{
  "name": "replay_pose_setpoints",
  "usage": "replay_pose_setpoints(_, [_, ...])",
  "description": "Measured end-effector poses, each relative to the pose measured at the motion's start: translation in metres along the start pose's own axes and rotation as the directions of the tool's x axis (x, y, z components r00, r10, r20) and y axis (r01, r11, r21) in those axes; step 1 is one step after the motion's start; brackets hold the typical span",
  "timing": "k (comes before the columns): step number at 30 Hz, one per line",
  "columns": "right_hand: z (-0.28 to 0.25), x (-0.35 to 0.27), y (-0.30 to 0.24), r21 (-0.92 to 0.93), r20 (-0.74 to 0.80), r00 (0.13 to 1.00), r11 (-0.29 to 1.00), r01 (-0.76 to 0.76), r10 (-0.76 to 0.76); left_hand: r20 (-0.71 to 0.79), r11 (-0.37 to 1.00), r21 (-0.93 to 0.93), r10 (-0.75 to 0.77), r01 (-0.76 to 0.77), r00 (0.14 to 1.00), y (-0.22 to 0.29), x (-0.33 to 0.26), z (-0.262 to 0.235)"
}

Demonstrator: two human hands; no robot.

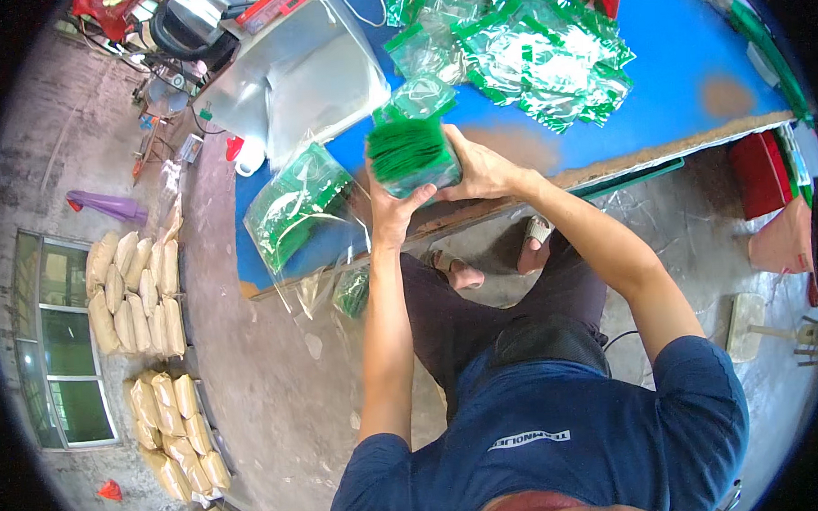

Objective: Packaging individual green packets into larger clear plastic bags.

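Between my two hands is a thick stack of green-edged clear plastic bags (409, 152), held upright near the front edge of the blue table (669, 93). My left hand (394, 206) grips its left and lower side. Around its right side wraps my right hand (478, 167). Just beyond the stack lies a loose green-and-clear bag (421, 96). A large clear plastic bag (303, 201) with more green-edged bags inside rests at the table's left corner, beside my left hand. Farther back, a spread heap of the same bags (546, 57) covers the tabletop.
A metal-topped machine (322, 78) stands at the back left. Filled tan sacks (136, 297) are piled by the window on the left. A red crate (759, 176) and a pink bin (782, 235) stand at the right. A small bag bundle (352, 292) hangs below the table's edge.
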State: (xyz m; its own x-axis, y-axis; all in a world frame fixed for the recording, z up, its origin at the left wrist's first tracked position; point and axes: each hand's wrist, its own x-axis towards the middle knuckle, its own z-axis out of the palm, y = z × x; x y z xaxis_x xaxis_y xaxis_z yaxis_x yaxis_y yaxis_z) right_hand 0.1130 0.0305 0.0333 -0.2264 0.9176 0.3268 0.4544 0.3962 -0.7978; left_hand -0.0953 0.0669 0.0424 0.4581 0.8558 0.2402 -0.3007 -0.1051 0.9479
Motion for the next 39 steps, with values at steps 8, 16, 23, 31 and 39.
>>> replay_pose_setpoints(8, [0.000,0.000,0.005,0.030,0.036,0.995,0.995,-0.098,0.097,0.035,0.978,0.205,0.032,-0.038,0.999,-0.019,-0.006,-0.002])
replay_pose_setpoints(16, [-0.003,-0.002,0.009,-0.197,0.059,0.989,0.969,0.147,-0.138,0.052,0.976,0.207,0.062,-0.072,0.997,-0.018,-0.008,0.000])
replay_pose_setpoints(23, [0.004,0.002,0.014,-0.330,-0.011,0.960,0.907,0.261,-0.280,0.063,0.968,0.247,0.016,-0.031,0.998,-0.002,-0.008,0.005])
replay_pose_setpoints(31, [-0.019,-0.026,-0.068,-0.142,0.115,0.993,0.989,0.029,-0.013,-0.032,0.988,0.140,0.070,-0.065,0.997,0.004,-0.060,0.004])
replay_pose_setpoints(39, [0.036,-0.062,-0.080,0.532,0.834,0.548,-0.168,-0.830,-0.064,0.035,0.896,-0.412,-0.168,0.167,0.985,-0.020,-0.099,-0.001])
